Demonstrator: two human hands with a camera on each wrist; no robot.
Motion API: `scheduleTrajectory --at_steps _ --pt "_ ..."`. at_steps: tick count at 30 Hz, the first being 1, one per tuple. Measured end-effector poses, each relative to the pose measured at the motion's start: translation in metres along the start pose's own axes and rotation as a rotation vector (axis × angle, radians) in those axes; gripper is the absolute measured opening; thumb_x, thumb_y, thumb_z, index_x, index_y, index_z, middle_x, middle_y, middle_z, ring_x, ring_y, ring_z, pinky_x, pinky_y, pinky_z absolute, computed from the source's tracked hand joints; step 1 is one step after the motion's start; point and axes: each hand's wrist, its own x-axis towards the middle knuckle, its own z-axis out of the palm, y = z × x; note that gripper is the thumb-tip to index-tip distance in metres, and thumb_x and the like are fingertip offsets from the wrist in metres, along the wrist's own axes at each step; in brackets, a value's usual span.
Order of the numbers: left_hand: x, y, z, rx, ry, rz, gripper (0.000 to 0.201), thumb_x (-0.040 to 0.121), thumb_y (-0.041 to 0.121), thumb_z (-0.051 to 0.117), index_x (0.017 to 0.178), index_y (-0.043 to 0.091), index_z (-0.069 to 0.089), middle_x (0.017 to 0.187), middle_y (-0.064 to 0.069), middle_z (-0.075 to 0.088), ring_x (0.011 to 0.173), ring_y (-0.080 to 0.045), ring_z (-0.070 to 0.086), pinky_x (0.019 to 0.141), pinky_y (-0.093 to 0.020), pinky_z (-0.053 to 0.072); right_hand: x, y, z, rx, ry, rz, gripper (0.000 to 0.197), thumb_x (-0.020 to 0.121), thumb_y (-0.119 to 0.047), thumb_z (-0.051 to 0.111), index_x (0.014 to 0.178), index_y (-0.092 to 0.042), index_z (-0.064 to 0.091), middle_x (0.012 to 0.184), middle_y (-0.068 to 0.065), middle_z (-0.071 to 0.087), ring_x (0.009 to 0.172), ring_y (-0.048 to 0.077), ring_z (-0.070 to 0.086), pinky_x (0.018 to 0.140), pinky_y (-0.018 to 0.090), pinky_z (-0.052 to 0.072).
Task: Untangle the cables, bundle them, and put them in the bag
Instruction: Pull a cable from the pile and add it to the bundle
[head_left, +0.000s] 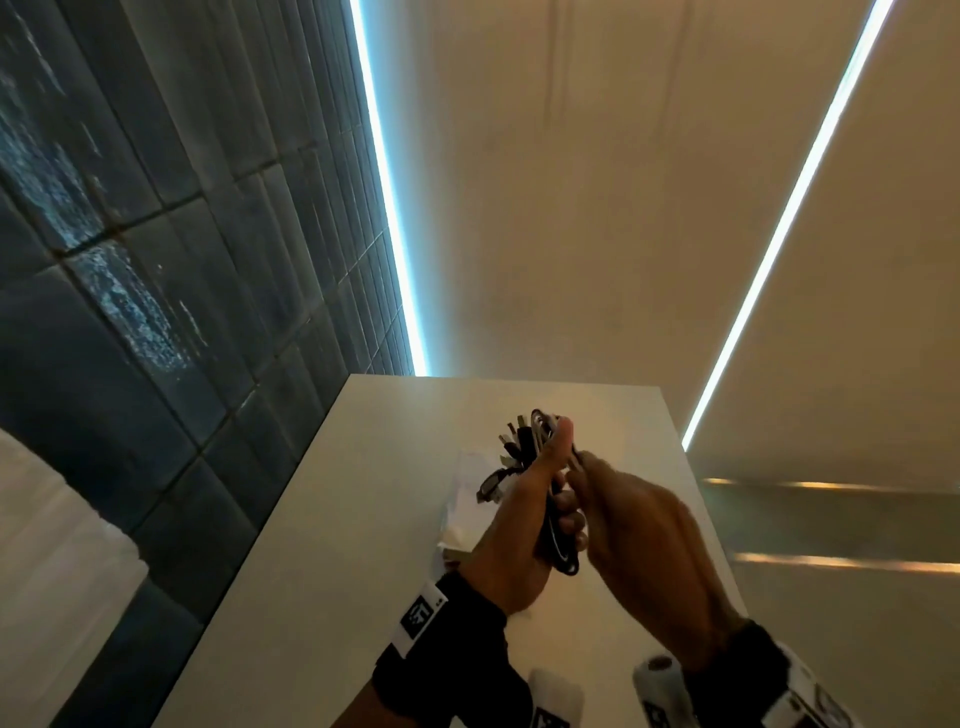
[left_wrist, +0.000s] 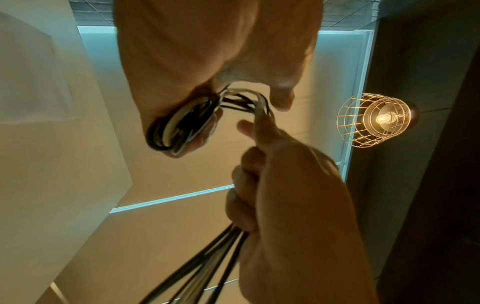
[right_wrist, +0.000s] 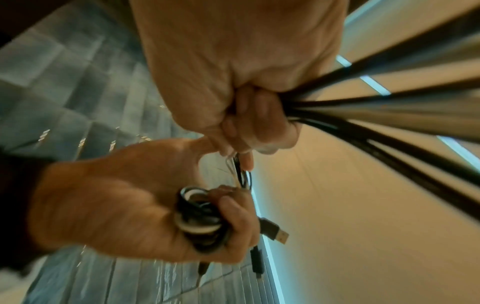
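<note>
A bundle of black and white cables (head_left: 530, 441) is held up over the white table (head_left: 363, 519). My left hand (head_left: 519, 525) grips the coiled part, thumb pointing up, with plugs sticking out of the top. In the right wrist view the coil (right_wrist: 197, 218) sits in the left hand (right_wrist: 116, 205), and a USB plug (right_wrist: 278, 234) hangs beside it. My right hand (head_left: 639, 535) closes in a fist round several loose strands (right_wrist: 389, 115) right next to the left hand. A white crumpled bag (head_left: 467, 499) lies on the table under the hands, partly hidden.
A dark tiled wall (head_left: 156, 260) runs along the table's left side. A light strip (head_left: 389, 208) glows where it meets the beige wall behind. A caged lamp (left_wrist: 376, 119) shows in the left wrist view.
</note>
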Motion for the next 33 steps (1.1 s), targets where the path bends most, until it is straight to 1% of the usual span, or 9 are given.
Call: scheduleTrajectory --at_steps 4,8,11,14,20,23,26,30,33 --pt "0.002 -0.004 0.001 0.017 0.152 -0.036 0.063 0.086 0.056 0.059 0.127 0.008 0.06 0.097 -0.005 0.068 0.117 -0.022 0.059 0.098 -0.039 0.046 -0.003 -0.009 0.004 -0.21 -0.282 0.019 0.041 0.099 -0.02 0.048 0.138 -0.015 0.042 0.102 0.0 0.062 0.08 0.014 0.062 0.074 0.026 0.054" --pt "0.01 0.0 -0.009 -0.094 0.199 0.03 0.047 0.077 0.056 0.062 0.089 0.011 0.057 0.064 0.001 0.052 0.056 -0.01 0.051 0.054 -0.024 0.046 0.0 -0.015 0.012 -0.24 -0.288 0.001 0.058 0.098 -0.011 0.043 0.151 -0.018 0.021 0.117 0.001 0.058 0.084 0.014 0.06 0.074 0.026 0.052" --pt "0.012 0.016 -0.012 -0.125 0.187 0.093 0.046 0.085 0.057 0.056 0.07 0.015 0.05 0.057 0.001 0.049 0.047 -0.012 0.049 0.049 -0.025 0.044 -0.003 -0.012 0.015 0.0 -0.166 0.03 0.062 0.098 -0.016 0.048 0.145 -0.039 0.014 0.101 -0.018 0.059 0.073 0.006 0.063 0.062 0.019 0.052" --pt "0.014 0.043 -0.014 -0.306 0.144 0.189 0.048 0.09 0.055 0.051 0.065 0.015 0.045 0.049 0.004 0.041 0.041 -0.01 0.043 0.045 -0.023 0.041 -0.014 -0.008 0.019 0.387 -0.033 0.235 0.019 0.095 -0.052 0.038 0.11 -0.042 0.033 0.059 -0.004 0.055 0.05 0.006 0.053 0.048 0.024 0.042" --pt "0.018 0.072 -0.022 -0.209 0.137 0.38 0.044 0.085 0.052 0.057 0.062 0.018 0.04 0.045 0.008 0.026 0.034 -0.005 0.026 0.037 -0.02 0.027 -0.065 0.04 0.034 1.005 -0.359 0.534 0.054 0.087 -0.058 0.047 0.088 -0.009 0.069 0.053 0.003 0.035 0.046 0.018 0.03 0.045 0.03 0.027" --pt "0.014 0.07 -0.022 -0.166 0.083 0.395 0.04 0.081 0.043 0.065 0.062 0.019 0.04 0.044 0.007 0.027 0.034 -0.005 0.025 0.038 -0.021 0.026 -0.078 0.076 0.034 0.616 -0.481 0.492 0.07 0.067 -0.087 0.048 0.093 -0.028 0.076 0.078 -0.004 0.072 0.077 0.009 0.066 0.083 0.043 0.055" --pt "0.014 0.061 -0.014 -0.123 0.044 0.375 0.04 0.087 0.015 0.065 0.058 0.021 0.037 0.043 0.008 0.026 0.033 -0.005 0.024 0.039 -0.021 0.025 -0.057 0.082 0.023 0.619 -0.273 0.442 0.069 0.067 -0.09 0.037 0.111 -0.046 0.068 0.115 -0.019 0.069 0.112 -0.007 0.058 0.105 0.032 0.045" --pt "0.016 0.044 0.007 -0.091 0.087 0.316 0.043 0.084 -0.002 0.057 0.055 0.019 0.034 0.043 0.006 0.023 0.034 -0.007 0.023 0.04 -0.022 0.026 -0.005 0.022 0.021 0.895 -0.236 0.316 0.05 0.094 -0.059 0.038 0.114 -0.019 0.062 0.097 0.0 0.072 0.089 0.012 0.067 0.079 0.021 0.052" --pt "0.016 0.053 0.007 -0.142 0.125 0.278 0.033 0.088 0.01 0.06 0.062 0.017 0.041 0.05 0.003 0.038 0.04 -0.01 0.037 0.045 -0.024 0.036 -0.004 0.002 0.034 1.137 -0.234 0.377 0.049 0.092 -0.052 0.051 0.088 -0.004 0.055 0.061 0.019 0.033 0.049 0.024 0.028 0.043 0.027 0.029"
